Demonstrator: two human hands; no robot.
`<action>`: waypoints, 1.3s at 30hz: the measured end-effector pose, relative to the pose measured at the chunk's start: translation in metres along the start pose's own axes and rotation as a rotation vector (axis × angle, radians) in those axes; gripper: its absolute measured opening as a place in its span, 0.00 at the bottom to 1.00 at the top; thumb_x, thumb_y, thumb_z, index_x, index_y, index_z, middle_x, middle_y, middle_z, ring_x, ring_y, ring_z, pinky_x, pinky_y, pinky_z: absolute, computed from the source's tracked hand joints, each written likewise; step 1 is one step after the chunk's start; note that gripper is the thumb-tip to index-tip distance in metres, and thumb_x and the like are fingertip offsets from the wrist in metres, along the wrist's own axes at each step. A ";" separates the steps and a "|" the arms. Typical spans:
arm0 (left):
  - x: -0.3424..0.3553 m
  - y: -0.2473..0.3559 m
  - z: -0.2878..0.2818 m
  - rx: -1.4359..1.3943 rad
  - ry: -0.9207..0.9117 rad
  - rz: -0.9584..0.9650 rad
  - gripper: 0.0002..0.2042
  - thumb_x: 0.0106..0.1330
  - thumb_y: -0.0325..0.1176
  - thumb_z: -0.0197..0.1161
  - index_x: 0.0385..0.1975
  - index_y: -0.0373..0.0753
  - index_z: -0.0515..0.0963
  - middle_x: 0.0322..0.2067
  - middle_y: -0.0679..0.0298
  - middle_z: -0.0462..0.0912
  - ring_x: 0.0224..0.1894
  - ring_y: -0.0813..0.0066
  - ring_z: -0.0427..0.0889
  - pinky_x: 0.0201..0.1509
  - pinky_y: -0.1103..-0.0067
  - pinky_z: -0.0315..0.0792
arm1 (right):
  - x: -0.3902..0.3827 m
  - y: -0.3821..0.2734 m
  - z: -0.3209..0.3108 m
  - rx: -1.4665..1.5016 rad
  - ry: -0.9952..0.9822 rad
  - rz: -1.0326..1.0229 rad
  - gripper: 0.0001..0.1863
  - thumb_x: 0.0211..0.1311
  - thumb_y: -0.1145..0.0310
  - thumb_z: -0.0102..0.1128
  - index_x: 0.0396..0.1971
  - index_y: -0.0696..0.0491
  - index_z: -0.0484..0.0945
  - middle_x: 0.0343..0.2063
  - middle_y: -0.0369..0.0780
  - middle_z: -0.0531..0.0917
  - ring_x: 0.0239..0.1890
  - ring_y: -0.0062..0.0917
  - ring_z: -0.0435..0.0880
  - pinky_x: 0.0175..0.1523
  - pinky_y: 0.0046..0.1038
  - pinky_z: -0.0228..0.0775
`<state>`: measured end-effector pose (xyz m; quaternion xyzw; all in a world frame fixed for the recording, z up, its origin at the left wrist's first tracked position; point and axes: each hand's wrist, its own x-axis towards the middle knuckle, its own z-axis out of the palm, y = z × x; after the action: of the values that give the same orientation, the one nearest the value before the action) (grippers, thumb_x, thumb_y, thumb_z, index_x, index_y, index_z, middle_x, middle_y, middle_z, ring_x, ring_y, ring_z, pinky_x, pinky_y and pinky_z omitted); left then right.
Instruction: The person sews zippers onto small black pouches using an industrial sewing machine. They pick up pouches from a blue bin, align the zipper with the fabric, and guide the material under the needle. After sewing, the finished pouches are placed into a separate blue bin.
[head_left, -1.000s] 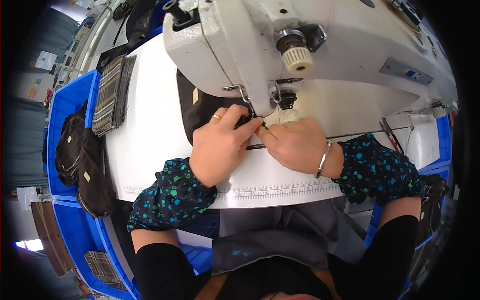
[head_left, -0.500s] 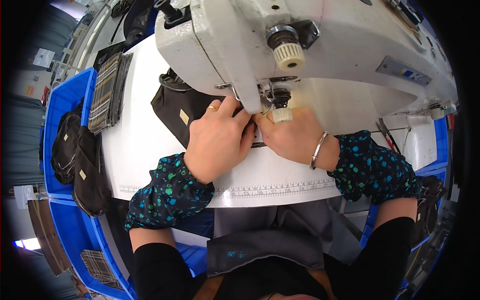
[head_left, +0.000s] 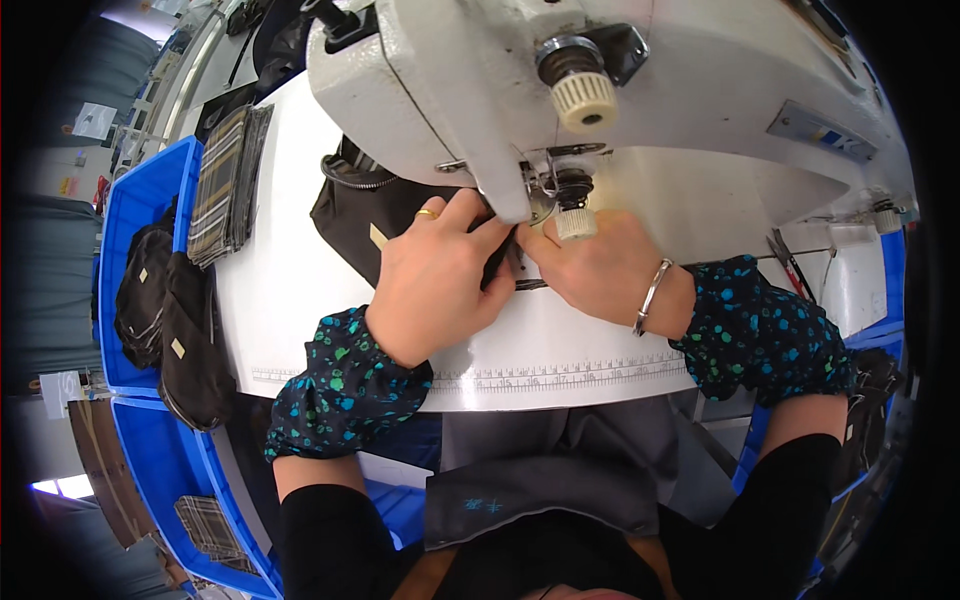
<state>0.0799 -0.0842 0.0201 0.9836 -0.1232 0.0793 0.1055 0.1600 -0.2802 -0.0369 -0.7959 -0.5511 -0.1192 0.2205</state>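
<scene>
A dark brown fabric pouch (head_left: 350, 222) with a zipper and a small pale label lies under the head of a white sewing machine (head_left: 440, 90). My left hand (head_left: 430, 280), with a ring on one finger, has its bent fingers closed on the pouch's right part. Close by the needle area, my right hand (head_left: 605, 265) pinches the pouch's edge between thumb and finger. A cream tension dial hides some of its fingers. Between the hands a short strip of dark edge shows on the white table. The needle tip cannot be made out.
A stack of plaid fabric pieces (head_left: 222, 190) stands at the table's left. Beside it, a blue bin (head_left: 118, 350) holds dark pouches (head_left: 190, 345); another blue bin (head_left: 150, 455) holds plaid pieces. Red-handled scissors (head_left: 790, 265) lie at right. A ruler strip (head_left: 560, 379) runs along the front edge.
The whole view has shifted slightly. Both hands keep nearly the same place at the machine. The pouch has tilted a little, so its pale label looks narrower.
</scene>
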 end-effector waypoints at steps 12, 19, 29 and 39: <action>0.002 0.006 0.000 0.032 -0.030 -0.023 0.19 0.53 0.36 0.68 0.45 0.38 0.83 0.39 0.58 0.76 0.41 0.55 0.79 0.34 0.65 0.81 | 0.004 -0.001 -0.005 -0.078 0.005 0.031 0.05 0.61 0.68 0.61 0.32 0.52 0.81 0.24 0.39 0.83 0.26 0.32 0.87 0.29 0.35 0.76; -0.020 0.013 -0.015 0.093 -0.079 0.000 0.24 0.57 0.30 0.67 0.57 0.40 0.80 0.39 0.61 0.77 0.40 0.61 0.82 0.32 0.69 0.81 | 0.000 0.006 -0.003 -0.087 0.027 -0.140 0.15 0.55 0.65 0.70 0.43 0.52 0.86 0.32 0.35 0.85 0.22 0.26 0.81 0.25 0.30 0.73; -0.017 -0.012 -0.014 -0.260 0.093 -0.089 0.10 0.69 0.25 0.62 0.48 0.39 0.80 0.25 0.56 0.82 0.25 0.53 0.83 0.30 0.67 0.75 | 0.007 -0.028 0.009 -0.212 0.176 -0.323 0.14 0.50 0.67 0.64 0.36 0.60 0.85 0.36 0.52 0.88 0.19 0.23 0.81 0.23 0.26 0.71; -0.007 -0.009 -0.014 -0.148 -0.130 0.024 0.30 0.53 0.24 0.64 0.62 0.41 0.78 0.28 0.53 0.85 0.30 0.51 0.85 0.33 0.62 0.77 | 0.006 -0.021 0.006 -0.166 0.079 -0.348 0.16 0.50 0.68 0.62 0.37 0.61 0.84 0.36 0.50 0.87 0.21 0.25 0.82 0.26 0.26 0.73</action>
<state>0.0742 -0.0707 0.0304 0.9745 -0.1473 0.0073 0.1688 0.1419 -0.2657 -0.0352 -0.6987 -0.6597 -0.2317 0.1516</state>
